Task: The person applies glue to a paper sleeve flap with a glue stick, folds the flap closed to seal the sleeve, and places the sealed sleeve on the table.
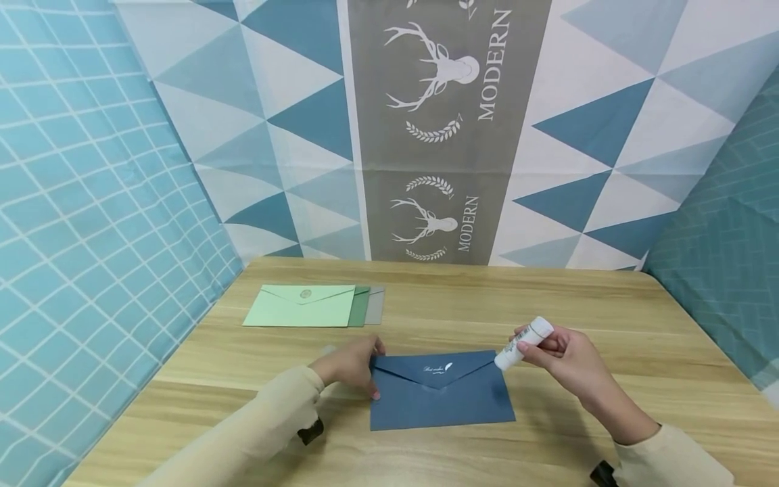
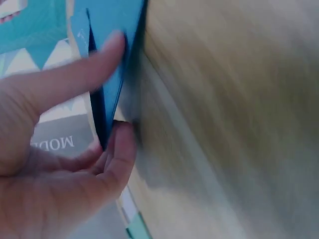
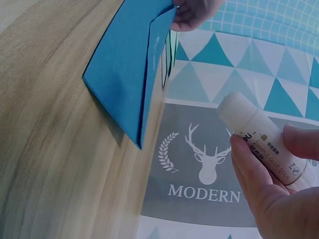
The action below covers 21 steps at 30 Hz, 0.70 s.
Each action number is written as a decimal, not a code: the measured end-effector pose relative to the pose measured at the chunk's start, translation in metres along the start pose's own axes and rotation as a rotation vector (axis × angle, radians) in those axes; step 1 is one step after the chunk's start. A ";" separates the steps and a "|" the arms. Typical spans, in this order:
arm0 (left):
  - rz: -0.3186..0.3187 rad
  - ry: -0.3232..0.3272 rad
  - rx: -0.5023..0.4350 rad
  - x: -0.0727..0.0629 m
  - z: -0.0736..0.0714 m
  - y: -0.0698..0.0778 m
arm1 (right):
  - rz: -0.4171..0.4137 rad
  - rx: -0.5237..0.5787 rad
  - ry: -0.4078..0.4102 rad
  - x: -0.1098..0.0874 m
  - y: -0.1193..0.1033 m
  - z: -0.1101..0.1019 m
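A dark blue envelope (image 1: 442, 406) with its pointed flap toward the person is in front, small white lettering near the flap's tip. At its left edge, my left hand (image 1: 354, 363) pinches it, thumb on the front and fingers (image 2: 122, 154) curled behind. The flap stands slightly apart from the body in the right wrist view, and a shadow lies under the envelope's (image 3: 117, 74) corner. My right hand (image 1: 575, 358) grips a white glue stick (image 1: 525, 343), tilted, its lower end by the envelope's upper right corner. "Simple glue stick" is printed on the tube (image 3: 264, 142).
Farther back on the left of the wooden table (image 1: 548, 297) lie overlapping envelopes: light green (image 1: 298, 312) with a round seal, darker green (image 1: 359, 309) and grey (image 1: 375, 308). A small whitish thing (image 1: 328, 350) shows behind the left wrist. Patterned cloths (image 1: 292, 135) surround the table.
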State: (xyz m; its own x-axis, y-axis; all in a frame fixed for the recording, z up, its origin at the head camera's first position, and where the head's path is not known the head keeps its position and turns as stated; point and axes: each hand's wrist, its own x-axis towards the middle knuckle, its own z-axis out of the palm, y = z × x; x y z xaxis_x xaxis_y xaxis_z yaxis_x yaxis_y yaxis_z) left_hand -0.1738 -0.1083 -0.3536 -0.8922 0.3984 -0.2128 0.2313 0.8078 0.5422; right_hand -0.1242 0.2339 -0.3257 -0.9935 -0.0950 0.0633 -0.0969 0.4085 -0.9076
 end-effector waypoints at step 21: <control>-0.081 0.246 -0.499 0.005 0.014 -0.005 | 0.027 0.024 -0.019 0.002 0.001 0.002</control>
State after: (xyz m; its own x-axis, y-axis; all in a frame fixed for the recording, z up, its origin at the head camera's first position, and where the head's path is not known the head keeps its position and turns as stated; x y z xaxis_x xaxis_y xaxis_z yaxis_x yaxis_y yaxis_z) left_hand -0.1738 -0.1046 -0.3690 -0.9775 0.1823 -0.1061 0.0002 0.5040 0.8637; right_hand -0.1267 0.2326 -0.3277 -0.9944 -0.1013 0.0309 -0.0683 0.3896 -0.9184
